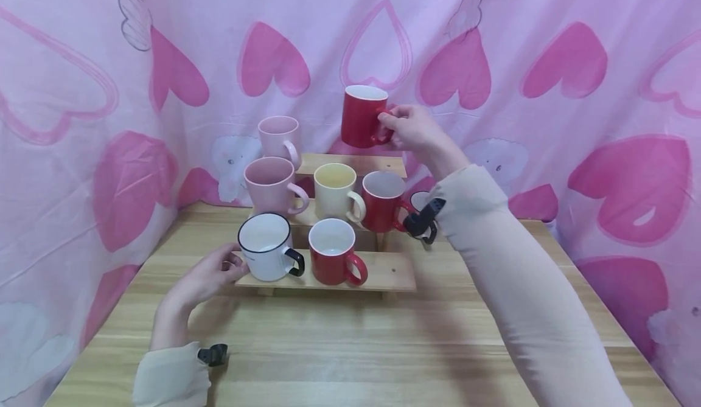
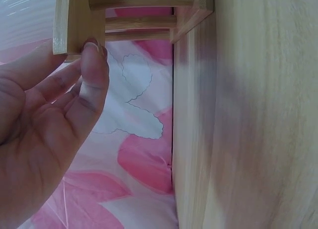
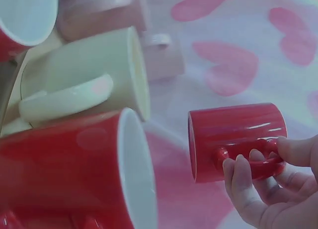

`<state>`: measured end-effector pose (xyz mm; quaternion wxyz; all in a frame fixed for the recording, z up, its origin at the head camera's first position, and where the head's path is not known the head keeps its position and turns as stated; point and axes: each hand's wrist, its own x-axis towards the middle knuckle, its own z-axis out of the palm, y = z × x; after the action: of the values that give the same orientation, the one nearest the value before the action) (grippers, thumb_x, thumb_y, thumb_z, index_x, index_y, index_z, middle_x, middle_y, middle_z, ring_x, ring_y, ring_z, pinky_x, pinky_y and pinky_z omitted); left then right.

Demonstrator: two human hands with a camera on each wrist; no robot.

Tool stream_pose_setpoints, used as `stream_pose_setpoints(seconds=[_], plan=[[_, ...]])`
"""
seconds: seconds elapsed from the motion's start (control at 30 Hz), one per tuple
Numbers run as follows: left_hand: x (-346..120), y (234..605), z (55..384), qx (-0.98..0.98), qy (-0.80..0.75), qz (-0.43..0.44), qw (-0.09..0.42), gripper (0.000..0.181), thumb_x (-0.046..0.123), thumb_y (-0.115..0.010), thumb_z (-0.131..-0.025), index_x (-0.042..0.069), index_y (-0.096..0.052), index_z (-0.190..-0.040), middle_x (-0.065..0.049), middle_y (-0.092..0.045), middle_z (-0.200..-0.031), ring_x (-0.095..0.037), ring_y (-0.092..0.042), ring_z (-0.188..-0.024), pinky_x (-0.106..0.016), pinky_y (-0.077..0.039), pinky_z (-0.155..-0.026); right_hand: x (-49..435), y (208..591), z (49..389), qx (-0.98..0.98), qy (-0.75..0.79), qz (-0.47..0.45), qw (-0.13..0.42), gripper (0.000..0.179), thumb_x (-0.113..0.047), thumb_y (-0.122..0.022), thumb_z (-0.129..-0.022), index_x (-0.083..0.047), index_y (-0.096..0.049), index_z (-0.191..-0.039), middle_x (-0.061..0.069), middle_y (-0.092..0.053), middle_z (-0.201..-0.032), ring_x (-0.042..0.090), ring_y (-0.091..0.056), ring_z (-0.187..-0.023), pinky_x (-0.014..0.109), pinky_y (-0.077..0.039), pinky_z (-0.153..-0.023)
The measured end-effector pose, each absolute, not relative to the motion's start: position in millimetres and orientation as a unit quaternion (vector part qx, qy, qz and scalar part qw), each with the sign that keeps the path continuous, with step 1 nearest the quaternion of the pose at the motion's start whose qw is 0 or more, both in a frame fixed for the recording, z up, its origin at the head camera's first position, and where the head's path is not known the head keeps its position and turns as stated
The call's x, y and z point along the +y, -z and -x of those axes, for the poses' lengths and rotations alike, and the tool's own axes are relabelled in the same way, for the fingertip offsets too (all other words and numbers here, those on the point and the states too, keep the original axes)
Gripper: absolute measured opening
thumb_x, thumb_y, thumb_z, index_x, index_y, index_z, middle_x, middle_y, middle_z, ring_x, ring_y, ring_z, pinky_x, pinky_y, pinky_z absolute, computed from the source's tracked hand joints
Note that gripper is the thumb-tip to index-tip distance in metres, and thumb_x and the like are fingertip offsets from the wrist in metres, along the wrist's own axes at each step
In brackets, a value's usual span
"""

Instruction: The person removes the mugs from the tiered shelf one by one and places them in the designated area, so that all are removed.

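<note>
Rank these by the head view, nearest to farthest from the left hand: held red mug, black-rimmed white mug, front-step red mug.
1. Black-rimmed white mug: left end of the front step, beside the left hand.
2. Front-step red mug: right of the white mug, same step.
3. Held red mug: raised toward the back, in the right hand.

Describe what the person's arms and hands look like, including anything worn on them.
Both arms are in pale beige sleeves: the left sleeve shows only near its end, the right sleeve along the forearm, lightly wrinkled. A small black fitting sits by the left wrist, and a second black fitting by the right. The left hand and right hand wear no gloves.
</note>
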<state>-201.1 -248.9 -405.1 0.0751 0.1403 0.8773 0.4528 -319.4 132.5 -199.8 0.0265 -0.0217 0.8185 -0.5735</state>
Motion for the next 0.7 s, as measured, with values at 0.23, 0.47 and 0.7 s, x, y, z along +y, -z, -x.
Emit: stream_pose_setpoints(seconds=[0.23, 0.47, 0.7], plan=[[-260, 409, 190, 0.872, -0.464, -0.133, 0.078, 0.038, 0.012, -0.064, -0.095, 0.0, -0.049, -0.128, -0.012, -0.057, -0.097, -0.024, -0.055, -0.089, -0.034, -0.053, -0.069, 158, 192, 283, 0.803, 0.595, 0.036, 0.007, 0.033, -0.027, -0.06, -0.098, -0.001, -0.058, -0.119, 0.019, -0.058, -0.111, 0.03, -0.061, -0.103, 0.034, -0.054, -0.088], [-265, 408, 185, 0.874, -0.463, -0.128, 0.068, 0.038, 0.013, -0.064, -0.095, 0.0, -0.048, -0.128, -0.013, -0.057, -0.097, -0.024, -0.055, -0.09, -0.031, -0.053, -0.068, 188, 199, 250, 0.793, 0.604, 0.063, -0.059, 0.038, -0.025, -0.062, -0.097, 0.002, -0.058, -0.122, 0.018, -0.056, -0.108, 0.028, -0.061, -0.097, 0.027, -0.057, -0.078], [-267, 406, 187, 0.874, -0.461, -0.137, 0.07, 0.039, 0.013, -0.063, -0.096, 0.001, -0.048, -0.129, -0.012, -0.057, -0.099, -0.025, -0.055, -0.092, -0.034, -0.053, -0.07, 224, 227, 221, 0.743, 0.658, 0.07, -0.097, 0.04, -0.028, -0.07, -0.091, 0.003, -0.061, -0.114, 0.015, -0.056, -0.099, 0.026, -0.063, -0.087, 0.027, -0.056, -0.078]])
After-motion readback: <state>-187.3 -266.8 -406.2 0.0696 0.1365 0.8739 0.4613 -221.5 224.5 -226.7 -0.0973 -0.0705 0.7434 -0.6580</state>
